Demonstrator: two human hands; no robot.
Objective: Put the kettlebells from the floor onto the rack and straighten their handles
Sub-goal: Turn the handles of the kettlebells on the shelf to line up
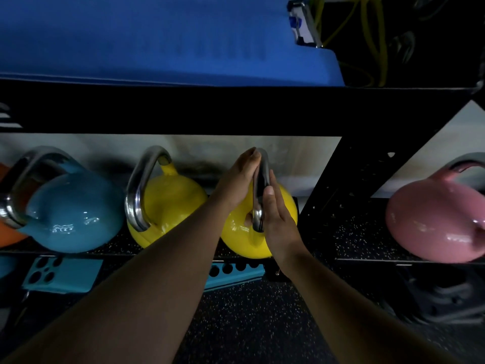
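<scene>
1. Yellow kettlebell [244, 232] sits on the rack shelf [354, 232], second yellow kettlebell [173, 200] just left of it.
2. Left hand [236, 179] and right hand [278, 222] press flat against either side of its steel handle [261, 190]; neither grip curls closed.
3. Blue kettlebell [70, 216] stands further left, pink kettlebell [433, 219] right, beyond the rack upright [341, 179].

Dim shot, underexposed. Light from above/front: small white glare spots on the blue kettlebell [70, 216] and pink kettlebell [433, 219]. Rack beam [183, 111] nearly solid black. Forearms in shadow. Wide-angle bending at edges; blue mat [157, 35] soft, slightly blurred.
</scene>
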